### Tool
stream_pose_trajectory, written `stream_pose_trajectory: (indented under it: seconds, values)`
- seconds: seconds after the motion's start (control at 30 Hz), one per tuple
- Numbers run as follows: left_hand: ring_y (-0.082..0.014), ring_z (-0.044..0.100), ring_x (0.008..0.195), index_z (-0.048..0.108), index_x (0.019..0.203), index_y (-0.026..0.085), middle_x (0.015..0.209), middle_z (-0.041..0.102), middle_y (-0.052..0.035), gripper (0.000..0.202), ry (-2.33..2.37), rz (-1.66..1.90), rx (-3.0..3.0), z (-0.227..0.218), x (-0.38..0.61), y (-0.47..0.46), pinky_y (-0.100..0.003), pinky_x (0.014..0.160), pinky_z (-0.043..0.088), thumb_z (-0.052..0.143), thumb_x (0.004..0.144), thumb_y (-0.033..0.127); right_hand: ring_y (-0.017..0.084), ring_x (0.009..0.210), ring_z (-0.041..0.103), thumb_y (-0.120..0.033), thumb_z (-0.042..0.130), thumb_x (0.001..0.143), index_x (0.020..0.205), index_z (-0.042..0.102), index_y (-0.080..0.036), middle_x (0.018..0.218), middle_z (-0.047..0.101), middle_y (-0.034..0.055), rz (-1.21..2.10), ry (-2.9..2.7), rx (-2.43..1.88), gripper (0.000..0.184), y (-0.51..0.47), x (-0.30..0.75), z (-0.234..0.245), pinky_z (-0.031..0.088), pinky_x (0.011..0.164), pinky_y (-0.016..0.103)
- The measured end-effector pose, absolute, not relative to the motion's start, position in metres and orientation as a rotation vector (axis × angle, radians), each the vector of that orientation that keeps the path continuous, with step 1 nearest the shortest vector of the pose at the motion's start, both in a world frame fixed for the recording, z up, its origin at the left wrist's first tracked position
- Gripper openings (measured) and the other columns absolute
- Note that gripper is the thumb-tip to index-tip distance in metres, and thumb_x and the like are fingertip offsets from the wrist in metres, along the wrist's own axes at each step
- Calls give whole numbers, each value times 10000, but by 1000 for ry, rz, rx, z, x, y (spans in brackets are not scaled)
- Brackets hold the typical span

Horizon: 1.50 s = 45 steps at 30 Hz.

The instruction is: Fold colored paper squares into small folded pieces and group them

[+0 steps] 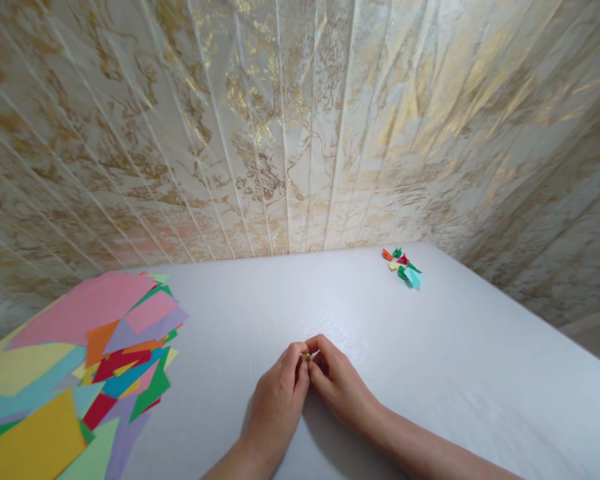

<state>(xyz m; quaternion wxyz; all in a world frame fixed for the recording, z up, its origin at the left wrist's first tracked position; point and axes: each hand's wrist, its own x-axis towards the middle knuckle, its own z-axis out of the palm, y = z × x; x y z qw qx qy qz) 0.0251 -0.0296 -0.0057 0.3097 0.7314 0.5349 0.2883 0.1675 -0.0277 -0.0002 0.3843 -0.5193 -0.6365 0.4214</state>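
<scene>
My left hand (283, 383) and my right hand (333, 373) meet over the middle of the white table, near its front. Between their fingertips is a small piece of yellowish paper (306, 357), pinched from both sides. Most of the piece is hidden by the fingers, so its folded shape cannot be made out. Both hands are closed, thumbs and forefingers pressed together around it.
A spread of coloured paper pieces (130, 363) covers the table's left side, with a large pink sheet (90, 303) at the back. Several small folded paper pieces (413, 277) lie at the back right. A gold-patterned curtain (300, 133) hangs behind the white table (260, 300).
</scene>
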Motion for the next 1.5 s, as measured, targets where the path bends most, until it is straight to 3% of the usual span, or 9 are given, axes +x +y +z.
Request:
stream_pose_trajectory:
  seconds: [0.43, 1.2, 1.5]
  values:
    - [-182, 645, 874, 536, 1007, 264, 962, 669, -5, 159, 1272, 870, 1792, -5, 24, -29, -283, 788, 452, 394, 953, 218, 150, 758, 586, -103, 455, 858, 955, 569, -193, 869, 651, 5, 1035, -1628, -1336, 175, -28, 167, 0, 438, 712, 267]
    - [-166, 624, 811, 581, 973, 227, 924, 685, -8, 128, 1131, 928, 1598, -3, 25, -25, -255, 770, 459, 466, 918, 226, 121, 659, 538, -113, 478, 830, 841, 576, -197, 758, 628, -23, 1024, -1649, -1341, 129, -24, 169, 6, 398, 616, 230]
    - [-170, 644, 797, 551, 975, 229, 892, 675, -9, 97, 1186, 942, 1560, -6, 25, -24, -273, 761, 478, 481, 924, 272, 123, 636, 547, -152, 477, 868, 913, 534, -208, 738, 618, -28, 1033, -1697, -1330, 92, -25, 172, 3, 395, 598, 232]
